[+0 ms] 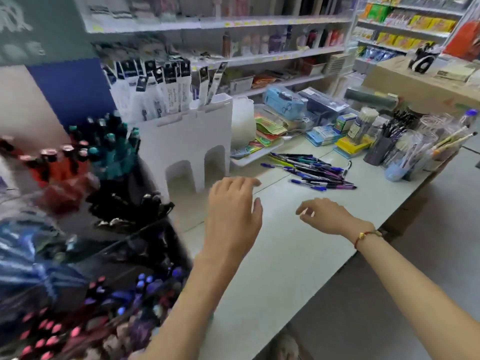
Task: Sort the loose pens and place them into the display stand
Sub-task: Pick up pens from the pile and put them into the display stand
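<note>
Both hands, left hand (233,206) and right hand (327,216), are held spread and empty over the pale countertop (272,255); loose blue and purple plastic pens (311,171) near its far edge should be gathered by colour for the dark tiered display stand (109,229).

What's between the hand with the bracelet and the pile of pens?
Only bare counter lies between the right hand and the pile of pens, seen in the head view.
</note>
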{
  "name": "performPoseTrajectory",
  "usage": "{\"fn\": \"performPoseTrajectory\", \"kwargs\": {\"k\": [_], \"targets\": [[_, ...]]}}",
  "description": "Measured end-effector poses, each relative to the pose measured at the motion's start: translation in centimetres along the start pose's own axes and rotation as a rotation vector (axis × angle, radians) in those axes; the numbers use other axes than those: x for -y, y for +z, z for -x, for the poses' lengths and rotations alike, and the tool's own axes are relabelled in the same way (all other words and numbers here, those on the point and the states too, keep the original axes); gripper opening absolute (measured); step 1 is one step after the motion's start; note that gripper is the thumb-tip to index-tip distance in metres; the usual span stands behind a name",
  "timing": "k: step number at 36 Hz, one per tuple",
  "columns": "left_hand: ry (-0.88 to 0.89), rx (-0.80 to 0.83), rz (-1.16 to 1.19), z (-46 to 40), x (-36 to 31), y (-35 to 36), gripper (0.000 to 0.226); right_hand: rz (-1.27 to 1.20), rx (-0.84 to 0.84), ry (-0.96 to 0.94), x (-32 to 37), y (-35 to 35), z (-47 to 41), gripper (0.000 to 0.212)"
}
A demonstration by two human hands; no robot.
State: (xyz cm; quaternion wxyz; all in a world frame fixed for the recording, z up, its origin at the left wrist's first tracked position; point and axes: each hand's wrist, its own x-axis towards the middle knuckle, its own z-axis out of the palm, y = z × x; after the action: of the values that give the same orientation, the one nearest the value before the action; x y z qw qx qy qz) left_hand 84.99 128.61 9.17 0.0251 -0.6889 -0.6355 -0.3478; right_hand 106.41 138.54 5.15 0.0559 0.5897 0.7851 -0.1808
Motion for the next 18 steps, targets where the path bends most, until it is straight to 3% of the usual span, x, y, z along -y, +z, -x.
{"fn": "performPoseTrajectory", "kwargs": {"k": [4, 9, 14, 18], "targets": [[-0.129, 0.22, 0.029, -4.4, -3.2, 7.6, 0.031, -0.065, 0.073, 0.043, -7.5, 0.2, -4.8, 0.024], [-0.162, 0.43, -0.066, -9.3, -2.7, 17.9, 0.034, -0.097, 0.031, 0.069, -15.0, 1.4, -9.9, 0.036], [-0.243, 0.535, 0.062, -12.7, 0.3, 27.2, 0.039, 0.021, -0.166, 0.059, -19.2, 3.3, -15.1, 0.059], [-0.245, 0.565, 0.162, -14.3, 1.9, 32.4, 0.05, 0.089, -0.161, 0.057, -20.8, 5.6, -18.4, 0.075]]}}
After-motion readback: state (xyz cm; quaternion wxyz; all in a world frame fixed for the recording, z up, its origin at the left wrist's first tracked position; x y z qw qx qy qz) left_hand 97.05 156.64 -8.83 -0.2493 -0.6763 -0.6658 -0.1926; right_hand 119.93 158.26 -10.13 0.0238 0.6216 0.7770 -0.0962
